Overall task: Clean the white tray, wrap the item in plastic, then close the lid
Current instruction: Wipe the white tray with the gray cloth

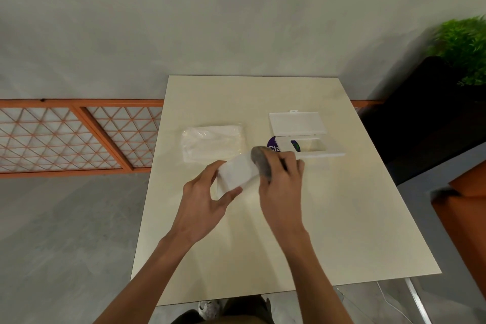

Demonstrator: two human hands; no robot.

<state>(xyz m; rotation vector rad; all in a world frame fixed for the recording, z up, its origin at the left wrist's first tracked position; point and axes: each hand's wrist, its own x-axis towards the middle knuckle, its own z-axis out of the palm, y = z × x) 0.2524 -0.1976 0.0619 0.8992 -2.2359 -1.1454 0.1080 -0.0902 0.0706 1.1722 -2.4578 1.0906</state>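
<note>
My left hand (pixel 203 198) holds a small white tray (pixel 236 172) by its near-left end, lifted a little over the cream table (pixel 328 218). My right hand (pixel 280 179) presses a grey cloth (pixel 260 162) against the tray's right end. Behind the tray lies a clear plastic wrap or bag (pixel 213 143), flat on the table. To the right stands a white box (pixel 313 148) with its hinged lid (pixel 297 123) swung open toward the back. A purple item (pixel 273 146) with white letters sits at the box's left side, partly hidden by my right hand.
The table's far edge meets a grey wall. An orange lattice panel (pixel 65 137) stands off the table's left side. A dark chair (pixel 420 118) and a green plant (pixel 465 47) are at the right, an orange object (pixel 465 205) beside them.
</note>
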